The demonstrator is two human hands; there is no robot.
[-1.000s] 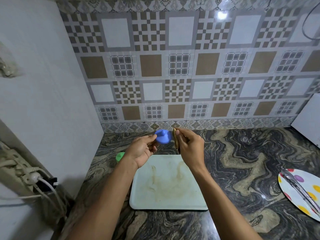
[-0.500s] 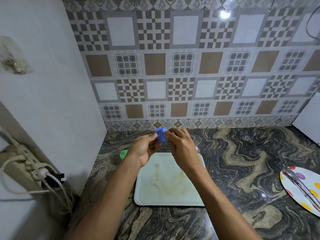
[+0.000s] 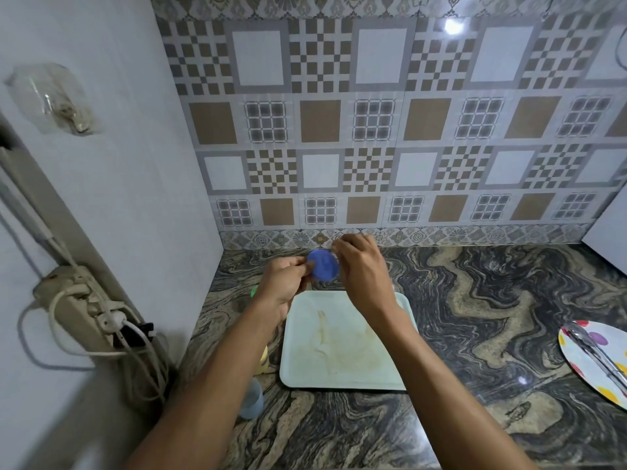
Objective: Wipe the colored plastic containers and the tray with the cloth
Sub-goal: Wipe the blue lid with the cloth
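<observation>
Marbled stone surface [image 3: 475, 317] carries the stained pale tray [image 3: 342, 344] at lower centre, seemingly not yet wiped; above its far edge the left hand [image 3: 283, 286] pinches the blue container [image 3: 324, 265] by its left rim, likely steadying it, while the right hand [image 3: 361, 269] curls its fingers over the right rim, any cloth hidden

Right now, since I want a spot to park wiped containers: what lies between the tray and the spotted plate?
Nothing but bare marbled countertop lies between the tray and the spotted plate, as the head view shows.
</observation>
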